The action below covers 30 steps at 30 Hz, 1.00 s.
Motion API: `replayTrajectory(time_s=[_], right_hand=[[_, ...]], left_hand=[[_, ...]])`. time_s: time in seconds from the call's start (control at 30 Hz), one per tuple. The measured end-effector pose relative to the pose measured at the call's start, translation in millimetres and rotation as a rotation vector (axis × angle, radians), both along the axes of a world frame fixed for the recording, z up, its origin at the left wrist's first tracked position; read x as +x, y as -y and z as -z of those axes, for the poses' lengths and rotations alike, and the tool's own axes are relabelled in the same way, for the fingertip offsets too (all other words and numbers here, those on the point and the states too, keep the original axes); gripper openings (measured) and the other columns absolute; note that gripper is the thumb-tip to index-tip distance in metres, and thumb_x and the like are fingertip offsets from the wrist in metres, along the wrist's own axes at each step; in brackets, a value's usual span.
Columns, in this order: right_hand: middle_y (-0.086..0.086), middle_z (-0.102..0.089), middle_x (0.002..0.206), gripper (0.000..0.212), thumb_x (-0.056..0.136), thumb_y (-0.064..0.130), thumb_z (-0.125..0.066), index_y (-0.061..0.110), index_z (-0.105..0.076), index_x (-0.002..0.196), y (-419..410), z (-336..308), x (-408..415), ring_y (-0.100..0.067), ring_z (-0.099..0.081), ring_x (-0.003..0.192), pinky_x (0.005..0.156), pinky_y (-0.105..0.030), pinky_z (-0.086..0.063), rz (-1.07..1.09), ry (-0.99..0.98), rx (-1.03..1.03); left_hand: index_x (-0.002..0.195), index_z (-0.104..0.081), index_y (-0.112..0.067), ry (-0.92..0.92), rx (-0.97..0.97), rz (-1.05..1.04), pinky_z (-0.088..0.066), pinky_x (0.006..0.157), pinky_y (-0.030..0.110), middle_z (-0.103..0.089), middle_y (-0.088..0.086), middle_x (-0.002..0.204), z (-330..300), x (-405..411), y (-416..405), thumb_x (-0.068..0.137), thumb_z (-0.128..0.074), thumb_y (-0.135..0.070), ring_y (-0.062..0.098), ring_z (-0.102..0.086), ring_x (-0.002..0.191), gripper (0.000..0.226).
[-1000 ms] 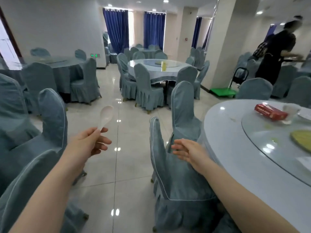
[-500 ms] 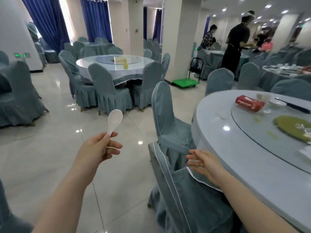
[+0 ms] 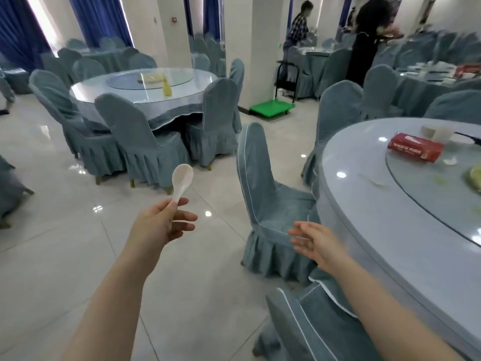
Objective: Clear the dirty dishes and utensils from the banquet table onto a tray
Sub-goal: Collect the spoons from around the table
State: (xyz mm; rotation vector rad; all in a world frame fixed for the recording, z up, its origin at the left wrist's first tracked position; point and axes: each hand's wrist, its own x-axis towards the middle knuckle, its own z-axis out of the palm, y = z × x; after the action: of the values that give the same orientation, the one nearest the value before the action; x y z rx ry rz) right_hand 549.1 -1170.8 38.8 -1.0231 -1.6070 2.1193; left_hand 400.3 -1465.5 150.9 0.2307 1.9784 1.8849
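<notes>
Far left: blue curtains behind a row of covered chairs. Next over, a round table with a glass turntable and a yellow item near its front edge, ringed by grey-blue covered chairs.

Left hand is raised over the tiled floor, thumb and index finger pinched on the handle end of a white ceramic soup spoon; bowl of the spoon points up and away, remaining fingers loosely curled below it. The spoon is in the air, well clear of any table.

Centre back: white pillar, green platform trolley on the floor beside it. Two people stand at a far table, blurred.

Covered chair sits between the hands, pushed toward the banquet table.

Right hand hangs just beside the near edge of the banquet table, fingers straight and slightly spread, holding nothing; can't tell if it touches the tablecloth.

On that table: glass turntable, a red tissue box on the turntable's left edge, a white cup just behind it toward the table's far edge, and a yellow-green plate cut off at the right edge.
</notes>
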Motion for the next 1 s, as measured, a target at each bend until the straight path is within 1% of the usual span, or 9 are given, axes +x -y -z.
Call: replayTrajectory(time_s=[0.13,0.27,0.43,0.53,0.67,0.77,0.83,0.9,1.0], right_hand=[[-0.005,-0.075,0.095,0.016,0.098,0.02,-0.052,0.014,-0.066,0.104,-18,17,-51,-0.021,-0.07,0.081,0.069,-0.033,-0.053,0.088,0.045,0.028],[-0.004,-0.075,0.092,0.015,0.098,0.017,-0.051,0.014,-0.066,0.103,-34,22,-85,-0.022,-0.068,0.08,0.073,-0.033,-0.053,0.285,0.069,0.005],[-0.003,-0.07,0.09,0.015,0.099,0.012,-0.048,0.014,-0.063,0.098,-63,7,-100,-0.019,-0.064,0.077,0.071,-0.029,-0.048,0.548,0.087,0.035],[-0.007,-0.068,0.091,0.015,0.099,0.01,-0.048,0.009,-0.063,0.102,-86,0,-94,-0.021,-0.062,0.076,0.07,-0.029,-0.047,0.688,0.094,0.054],[-0.009,-0.071,0.098,0.016,0.098,0.012,-0.051,0.01,-0.065,0.104,-132,14,-88,-0.025,-0.064,0.085,0.076,-0.033,-0.049,0.775,0.167,0.098],[-0.006,-0.071,0.097,0.016,0.096,0.014,-0.053,0.012,-0.067,0.104,-184,29,-94,-0.023,-0.066,0.084,0.072,-0.03,-0.05,0.81,0.221,0.121],[-0.003,-0.071,0.098,0.016,0.095,0.015,-0.054,0.013,-0.067,0.105,-225,39,-102,-0.022,-0.067,0.088,0.073,-0.03,-0.053,0.82,0.255,0.137],[-0.003,-0.071,0.098,0.018,0.094,0.017,-0.055,0.013,-0.068,0.107,-270,49,-115,-0.022,-0.067,0.089,0.074,-0.03,-0.053,0.821,0.274,0.146],[-0.004,-0.069,0.1,0.02,0.092,0.015,-0.057,0.012,-0.067,0.108,-338,60,-133,-0.02,-0.064,0.085,0.076,-0.031,-0.05,0.814,0.333,0.113]], left_hand=[[0.104,-0.064,-0.016,0.024,0.017,0.101,-0.045,0.07,0.03,-0.075,0.003,0.077,8,-87,-46,0.103,-0.039,-0.023,0.012,-0.069,0.064,0.027],[0.104,-0.064,-0.015,0.031,-0.01,0.251,-0.045,0.065,0.027,-0.075,0.002,0.076,9,-164,-98,0.104,-0.037,-0.021,0.01,-0.068,0.061,0.027],[0.105,-0.063,-0.014,0.04,-0.027,0.455,-0.044,0.064,0.027,-0.074,0.001,0.074,10,-224,-170,0.104,-0.036,-0.021,0.01,-0.068,0.061,0.027],[0.105,-0.063,-0.015,0.042,-0.061,0.61,-0.045,0.062,0.025,-0.074,0.001,0.075,8,-244,-219,0.104,-0.038,-0.024,0.01,-0.067,0.061,0.026],[0.105,-0.064,-0.013,-0.006,-0.083,0.729,-0.05,0.07,0.029,-0.075,0.004,0.076,4,-270,-293,0.103,-0.04,-0.024,0.016,-0.068,0.066,0.026],[0.103,-0.065,-0.013,-0.019,-0.097,0.73,-0.055,0.061,0.023,-0.075,0.005,0.076,5,-289,-346,0.103,-0.041,-0.023,0.018,-0.07,0.068,0.026],[0.102,-0.065,-0.015,-0.047,-0.115,0.747,-0.053,0.057,0.019,-0.075,0.004,0.078,9,-300,-385,0.103,-0.042,-0.025,0.014,-0.071,0.066,0.026],[0.103,-0.065,-0.015,-0.042,-0.114,0.763,-0.053,0.062,0.022,-0.075,0.005,0.079,13,-313,-426,0.102,-0.042,-0.027,0.013,-0.07,0.065,0.026],[0.104,-0.064,-0.011,0.013,-0.126,0.754,-0.052,0.073,0.031,-0.075,0.009,0.08,21,-333,-492,0.102,-0.043,-0.026,0.016,-0.07,0.064,0.026]])
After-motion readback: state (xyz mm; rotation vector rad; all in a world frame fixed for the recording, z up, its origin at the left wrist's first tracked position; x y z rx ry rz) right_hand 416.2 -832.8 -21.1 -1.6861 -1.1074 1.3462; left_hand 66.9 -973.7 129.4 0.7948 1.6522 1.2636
